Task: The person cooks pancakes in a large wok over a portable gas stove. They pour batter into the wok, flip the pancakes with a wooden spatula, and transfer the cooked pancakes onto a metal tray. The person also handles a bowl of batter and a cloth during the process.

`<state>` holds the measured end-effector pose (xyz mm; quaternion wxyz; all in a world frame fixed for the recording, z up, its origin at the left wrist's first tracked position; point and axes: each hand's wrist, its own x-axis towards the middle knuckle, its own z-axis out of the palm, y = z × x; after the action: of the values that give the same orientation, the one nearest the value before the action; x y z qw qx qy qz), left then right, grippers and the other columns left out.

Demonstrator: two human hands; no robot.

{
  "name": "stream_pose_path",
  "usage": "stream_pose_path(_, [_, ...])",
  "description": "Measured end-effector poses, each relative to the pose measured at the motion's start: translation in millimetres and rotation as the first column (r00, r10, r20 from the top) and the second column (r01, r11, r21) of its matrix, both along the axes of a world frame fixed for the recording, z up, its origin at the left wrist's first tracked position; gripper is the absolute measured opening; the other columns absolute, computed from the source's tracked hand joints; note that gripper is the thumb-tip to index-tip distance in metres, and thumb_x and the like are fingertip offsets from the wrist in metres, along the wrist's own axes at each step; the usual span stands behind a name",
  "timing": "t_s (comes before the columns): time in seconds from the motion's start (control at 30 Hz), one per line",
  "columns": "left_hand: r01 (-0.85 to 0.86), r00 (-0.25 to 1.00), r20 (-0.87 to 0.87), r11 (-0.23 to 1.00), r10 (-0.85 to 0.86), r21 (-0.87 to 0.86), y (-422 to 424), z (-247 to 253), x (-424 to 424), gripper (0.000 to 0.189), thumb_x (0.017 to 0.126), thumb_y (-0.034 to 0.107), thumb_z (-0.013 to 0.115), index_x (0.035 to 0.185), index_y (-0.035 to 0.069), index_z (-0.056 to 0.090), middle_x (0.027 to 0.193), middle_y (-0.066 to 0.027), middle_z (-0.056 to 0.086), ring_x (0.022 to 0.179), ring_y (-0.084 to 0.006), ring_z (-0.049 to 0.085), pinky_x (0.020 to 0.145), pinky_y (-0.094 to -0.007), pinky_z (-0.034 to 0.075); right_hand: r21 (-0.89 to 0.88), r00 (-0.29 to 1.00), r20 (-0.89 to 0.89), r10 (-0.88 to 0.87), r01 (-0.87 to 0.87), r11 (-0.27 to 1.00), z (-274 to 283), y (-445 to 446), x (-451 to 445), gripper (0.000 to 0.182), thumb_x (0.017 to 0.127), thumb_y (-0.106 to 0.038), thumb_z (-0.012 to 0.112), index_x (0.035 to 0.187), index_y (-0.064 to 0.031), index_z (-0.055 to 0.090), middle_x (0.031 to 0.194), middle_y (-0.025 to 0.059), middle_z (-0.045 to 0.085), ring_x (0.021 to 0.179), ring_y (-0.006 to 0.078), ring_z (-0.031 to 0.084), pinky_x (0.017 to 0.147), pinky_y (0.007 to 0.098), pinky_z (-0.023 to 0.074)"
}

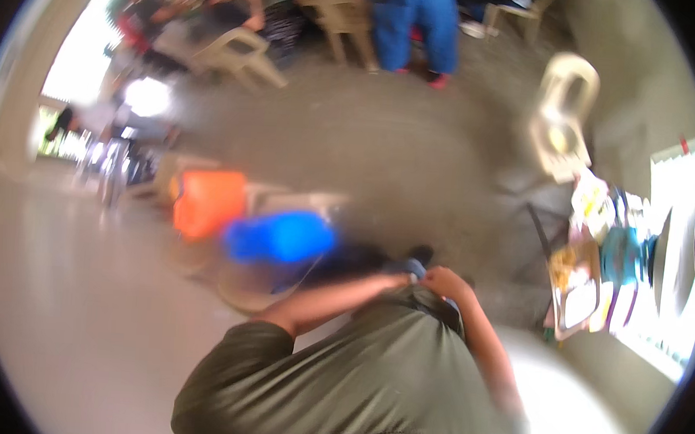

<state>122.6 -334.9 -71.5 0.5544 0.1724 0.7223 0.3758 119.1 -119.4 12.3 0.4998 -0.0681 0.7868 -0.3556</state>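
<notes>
In the head view, my right hand (pixel 442 281) has its fingers curled at the waist, pinching the bunched lower edge of my olive green shirt (pixel 373 374). My left hand (pixel 402 280) is at the same spot, close beside the right one; its fingers are mostly hidden by cloth. Blue trousers (pixel 416 268) show just past the hands, with a dark shoe (pixel 421 254) below. To the left lies a bright blue object (pixel 286 235), blurred, over a beige seat (pixel 247 294). An orange object (pixel 211 203), probably a bag, is just beyond it.
A beige plastic chair (pixel 558 137) stands by the right wall. Nearer, goods and a teal bag (pixel 620 254) crowd the window side. A person in blue trousers (pixel 416 27) stands ahead; several people sit at the upper left near another plastic chair (pixel 241 52).
</notes>
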Motion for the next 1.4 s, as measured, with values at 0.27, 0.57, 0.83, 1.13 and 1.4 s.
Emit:
stream_pose_path(0.27, [0.128, 0.991, 0.042, 0.986, -0.124, -0.107, 12.0, 6.6, -63.8, 0.038, 0.096, 0.031, 0.073, 0.120, 0.003, 0.067, 0.105, -0.0066, 0.070, 0.099, -0.0166, 0.061, 0.092, -0.0359, 0.049, 0.064, 0.961, -0.266, -0.076, 0.096, 0.993, 39.5, 36.0, -28.6, 0.043, 0.094, -0.040, 0.058, 0.110, -0.0064, 0.079, 0.111, 0.0205, 0.077, 0.105, 0.0410, 0.073, 0.089, 0.0505, 0.0567])
stream_pose_path(0.57, [0.308, 0.951, 0.030, 0.937, -0.307, -0.166, 34.4, 15.3, -86.5, 0.039, 0.096, 0.032, 0.072, 0.121, 0.003, 0.067, 0.106, -0.0071, 0.070, 0.100, -0.0170, 0.061, 0.092, -0.0360, 0.049, 0.109, 0.582, -0.369, -0.724, 0.801, 0.589, 56.0, 169.8, 14.3, 0.041, 0.094, -0.046, 0.063, 0.121, -0.0165, 0.075, 0.120, 0.0116, 0.075, 0.115, 0.0332, 0.069, 0.097, 0.0466, 0.0543])
stream_pose_path(0.83, [0.392, 0.920, 0.029, 0.912, -0.391, -0.119, 112.6, 21.3, -107.4, 0.039, 0.096, 0.032, 0.072, 0.121, 0.002, 0.067, 0.107, -0.0077, 0.070, 0.101, -0.0174, 0.061, 0.093, -0.0361, 0.049, 0.157, 0.002, -0.665, -0.746, 0.978, -0.138, -16.2, 332.2, 9.4, 0.037, 0.095, -0.039, 0.055, 0.103, -0.0102, 0.077, 0.111, 0.0161, 0.076, 0.106, 0.0371, 0.073, 0.089, 0.0512, 0.0567])
stream_pose_path(1.13, [0.387, 0.920, 0.027, 0.898, -0.390, -0.211, 173.6, 48.2, -123.0, 0.040, 0.096, 0.032, 0.071, 0.122, 0.002, 0.067, 0.108, -0.0082, 0.070, 0.102, -0.0178, 0.061, 0.093, -0.0362, 0.049, 0.217, -0.098, -0.485, -0.869, 0.949, -0.228, -90.8, 361.7, -39.1, 0.060, 0.093, -0.045, 0.067, 0.135, -0.0070, 0.044, 0.117, 0.0228, 0.075, 0.110, 0.0377, 0.073, 0.091, 0.0500, 0.0547])
stream_pose_path(1.4, [0.385, 0.917, -0.001, 0.886, -0.399, -0.258, 256.9, 83.2, -136.7, 0.041, 0.096, 0.032, 0.071, 0.122, 0.001, 0.067, 0.109, -0.0088, 0.070, 0.103, -0.0182, 0.062, 0.093, -0.0363, 0.049, -0.097, -0.423, -0.293, -0.857, 0.905, -0.414, -143.2, 396.5, -12.3, 0.050, 0.090, -0.028, 0.069, 0.127, -0.0051, 0.044, 0.104, 0.0185, 0.073, 0.097, 0.0325, 0.075, 0.081, 0.0476, 0.0577])
